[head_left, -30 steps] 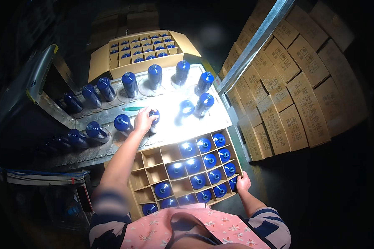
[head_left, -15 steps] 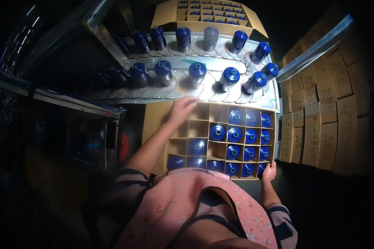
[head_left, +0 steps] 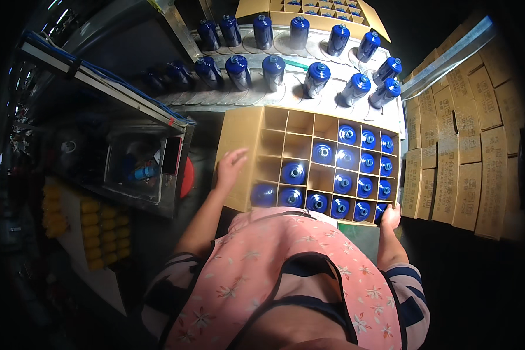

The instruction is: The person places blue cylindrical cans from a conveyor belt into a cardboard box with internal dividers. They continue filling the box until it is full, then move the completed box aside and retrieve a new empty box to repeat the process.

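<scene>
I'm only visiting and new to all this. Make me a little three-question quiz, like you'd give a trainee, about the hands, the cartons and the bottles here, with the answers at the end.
1. Multiple choice: what does the person's left hand hold?
A: a knife
B: nothing
C: a cloth

2. Short answer: which part of the near carton does the right hand touch?

3. True or false: blue bottles stand on the conveyor beyond that carton.

Key:
1. B; the fingers are open beside the carton's compartments, over its left flap in the picture.
2. Its right corner nearest the person's body.
3. True; they stand there upright, in two rows.
</scene>
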The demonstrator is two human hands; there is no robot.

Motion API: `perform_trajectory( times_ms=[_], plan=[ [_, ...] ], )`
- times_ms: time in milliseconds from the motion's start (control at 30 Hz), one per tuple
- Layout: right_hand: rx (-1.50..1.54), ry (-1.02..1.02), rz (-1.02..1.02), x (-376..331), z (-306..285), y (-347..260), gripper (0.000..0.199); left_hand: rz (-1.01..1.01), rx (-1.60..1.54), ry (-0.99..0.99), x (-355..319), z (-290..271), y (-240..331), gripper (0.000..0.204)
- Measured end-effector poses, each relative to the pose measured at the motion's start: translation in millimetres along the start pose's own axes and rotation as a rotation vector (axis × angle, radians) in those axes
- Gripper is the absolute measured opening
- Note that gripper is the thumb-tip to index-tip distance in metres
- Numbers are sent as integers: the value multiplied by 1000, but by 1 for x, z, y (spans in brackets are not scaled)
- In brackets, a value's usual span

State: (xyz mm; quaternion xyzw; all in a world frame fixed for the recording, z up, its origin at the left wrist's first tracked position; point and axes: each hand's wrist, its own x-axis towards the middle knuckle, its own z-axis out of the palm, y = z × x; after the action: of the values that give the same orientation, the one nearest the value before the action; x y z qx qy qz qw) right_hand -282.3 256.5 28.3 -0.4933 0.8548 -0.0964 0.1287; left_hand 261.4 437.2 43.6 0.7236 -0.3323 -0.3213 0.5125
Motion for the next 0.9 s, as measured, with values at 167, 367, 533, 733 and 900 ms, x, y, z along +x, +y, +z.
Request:
perform_trajectory(
  times_ms=[167, 367, 533, 733, 900],
  plan=[
    [40, -9, 11, 0, -1, 1, 32, 342, -218, 32, 133, 33, 69, 37],
    [68, -6, 53, 1, -1, 0, 29, 437, 105, 106, 247, 95, 127, 47],
    [85, 9, 61, 2, 1, 1, 29, 335, 462, 143, 301, 144, 130, 54],
    [88, 9, 11, 1, 2, 1, 30, 412, 428, 28, 308, 178, 126, 39],
    [53, -21, 7, 1, 1, -2, 29, 337, 472, -42, 291, 201, 148, 36]
  ],
)
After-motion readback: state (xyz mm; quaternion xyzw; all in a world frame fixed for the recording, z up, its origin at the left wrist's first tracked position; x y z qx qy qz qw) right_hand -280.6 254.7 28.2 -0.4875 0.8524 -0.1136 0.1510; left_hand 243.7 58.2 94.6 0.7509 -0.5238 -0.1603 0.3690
